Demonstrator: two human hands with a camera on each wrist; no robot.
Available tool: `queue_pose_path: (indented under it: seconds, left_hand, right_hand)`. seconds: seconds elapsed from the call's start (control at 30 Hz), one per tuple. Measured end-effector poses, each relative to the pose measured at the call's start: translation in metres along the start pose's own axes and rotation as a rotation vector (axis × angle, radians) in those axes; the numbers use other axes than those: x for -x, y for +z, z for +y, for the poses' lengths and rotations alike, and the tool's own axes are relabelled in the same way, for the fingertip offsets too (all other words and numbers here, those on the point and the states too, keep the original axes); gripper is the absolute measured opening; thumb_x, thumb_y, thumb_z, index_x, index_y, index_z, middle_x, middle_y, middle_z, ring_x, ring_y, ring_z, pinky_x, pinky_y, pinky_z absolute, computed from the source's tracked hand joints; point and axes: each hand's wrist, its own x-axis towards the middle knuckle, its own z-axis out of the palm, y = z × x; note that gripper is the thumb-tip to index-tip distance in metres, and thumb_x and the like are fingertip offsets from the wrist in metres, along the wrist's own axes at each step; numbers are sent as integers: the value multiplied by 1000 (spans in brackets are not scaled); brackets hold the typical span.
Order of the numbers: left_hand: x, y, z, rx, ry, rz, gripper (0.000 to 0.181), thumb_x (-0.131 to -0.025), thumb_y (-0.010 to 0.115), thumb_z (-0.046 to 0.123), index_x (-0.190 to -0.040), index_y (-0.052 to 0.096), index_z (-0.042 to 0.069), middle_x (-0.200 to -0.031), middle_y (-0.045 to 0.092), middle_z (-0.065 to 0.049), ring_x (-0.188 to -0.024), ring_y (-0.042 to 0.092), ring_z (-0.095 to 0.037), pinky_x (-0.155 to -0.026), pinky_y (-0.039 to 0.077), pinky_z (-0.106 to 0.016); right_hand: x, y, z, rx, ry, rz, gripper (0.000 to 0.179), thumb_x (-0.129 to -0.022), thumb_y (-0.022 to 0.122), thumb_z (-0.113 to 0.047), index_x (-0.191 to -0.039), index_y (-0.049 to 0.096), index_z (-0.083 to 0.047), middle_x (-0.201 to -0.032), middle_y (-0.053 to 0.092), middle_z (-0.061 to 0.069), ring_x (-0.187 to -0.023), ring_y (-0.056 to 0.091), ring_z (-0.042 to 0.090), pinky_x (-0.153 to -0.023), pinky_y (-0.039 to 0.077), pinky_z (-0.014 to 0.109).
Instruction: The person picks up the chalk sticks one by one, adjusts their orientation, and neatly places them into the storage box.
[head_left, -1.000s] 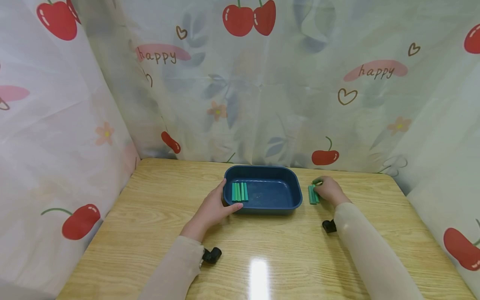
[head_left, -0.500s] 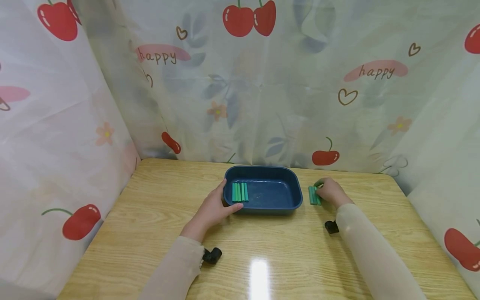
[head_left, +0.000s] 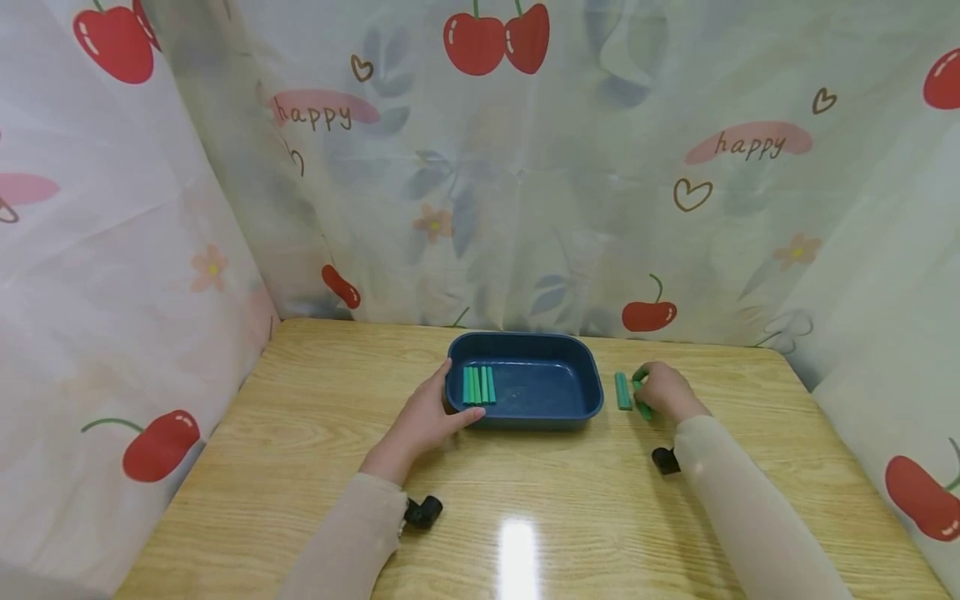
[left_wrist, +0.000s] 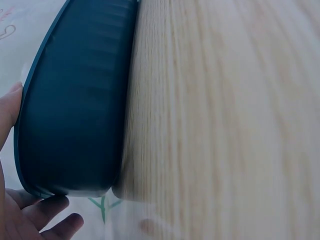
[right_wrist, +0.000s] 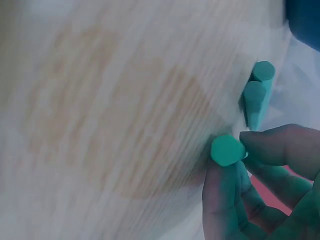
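Note:
My left hand [head_left: 422, 423] grips the left end of a dark blue plastic box [head_left: 543, 392], with the thumb at the front rim and the fingers round the end wall. The left wrist view shows the box's outer side [left_wrist: 80, 100] close up. Several short green sticks [head_left: 479, 386] lie side by side in the left part of the box. To the right of it, my right hand [head_left: 669, 393] pinches one green stick [right_wrist: 226, 150] between thumb and fingers, close over the table. Two more green sticks [head_left: 622, 392] lie together between that hand and the box.
All this is on a light wooden table [head_left: 555, 483]. Behind it and at both sides hangs a curtain [head_left: 517, 208] printed with cherries. A small black device [head_left: 424, 512] sits at the left wrist, another black device [head_left: 665, 461] at the right.
My right hand has shifted slightly right with one green stick, and a gap has opened between that stick and the two beside it. The left hand and the box stay in place.

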Motion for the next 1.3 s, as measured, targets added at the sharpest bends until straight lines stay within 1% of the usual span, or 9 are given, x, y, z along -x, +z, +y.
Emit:
queue_pose_path:
  seconds: [0.1, 0.2, 0.3, 0.53, 0.77, 0.83, 1.07, 1.2, 1.3]
  left_hand:
    - [0, 0, -1, -2, -2, -2, 106, -83, 77, 54, -162, 16, 18, -164, 26, -10, -148, 27, -33, -116, 29, -55]
    - [0, 1, -1, -3, -2, -3, 106, -84, 77, 54, -162, 15, 19, -164, 25, -10, -148, 27, -32, -116, 29, -55]
    - [0, 0, 0, 0, -1, -2, 106, -84, 77, 54, -162, 15, 19, -164, 25, -9, -148, 27, -32, -116, 29, -55]
    - [1, -1, 1, -1, -4, -1, 106, -84, 77, 53, -163, 14, 19, -164, 25, -9, -148, 27, -33, -116, 29, -55]
    - [1, -2, 2, -3, -6, -5, 106, -84, 77, 53, -162, 15, 18, -164, 25, -10, -148, 27, -33, -116, 28, -55]
    - [0, -2, 2, -2, -3, -4, 106, -84, 77, 52, -162, 15, 18, -164, 25, -11, -148, 27, -33, -116, 28, -55]
    - [0, -2, 1, 0, 2, -5, 106, -84, 77, 52, -162, 14, 17, -163, 26, -11, -148, 27, -32, -117, 28, -54]
    - [0, -1, 0, 1, 5, -4, 106, -84, 77, 52, -162, 15, 18, -163, 26, -10, -148, 27, -32, -117, 28, -54]
    - [0, 0, 0, 0, 5, -3, 106, -84, 77, 52, -162, 15, 18, -163, 26, -10, -148, 27, -32, -116, 29, -54]
  right_hand:
    - [3, 0, 2, -68, -3, -11, 43, -88, 58, -3, -128, 54, 13, -92, 66, 20, -74, 60, 25, -75, 50, 40]
    - [5, -2, 4, -129, -11, -13, 45, -90, 60, -6, -130, 54, 12, -97, 66, 20, -77, 62, 24, -72, 52, 38]
    - [9, -4, 2, -186, -16, -18, 47, -91, 62, -7, -133, 52, 11, -105, 64, 22, -84, 63, 25, -73, 55, 37]
    - [19, -11, -7, -312, -27, -29, 51, -94, 61, -7, -140, 47, 10, -104, 61, 18, -83, 63, 22, -74, 57, 36]
    - [27, -19, -16, -419, -79, -33, 52, -95, 61, -5, -142, 44, 10, -103, 59, 16, -86, 63, 21, -77, 59, 35]
    - [30, -21, -20, -430, -93, -33, 52, -96, 61, -6, -142, 44, 10, -103, 59, 16, -86, 63, 21, -77, 59, 34]
    - [37, -25, -36, -493, -118, -16, 50, -97, 61, -8, -141, 46, 8, -111, 57, 21, -90, 63, 24, -82, 58, 38]
    - [40, -26, -42, -551, -132, -21, 54, -97, 61, -8, -146, 42, 6, -120, 53, 24, -96, 63, 28, -88, 57, 44]
    - [42, -25, -46, -593, -140, -21, 55, -98, 61, -7, -147, 41, 5, -121, 51, 24, -96, 63, 27, -91, 56, 48]
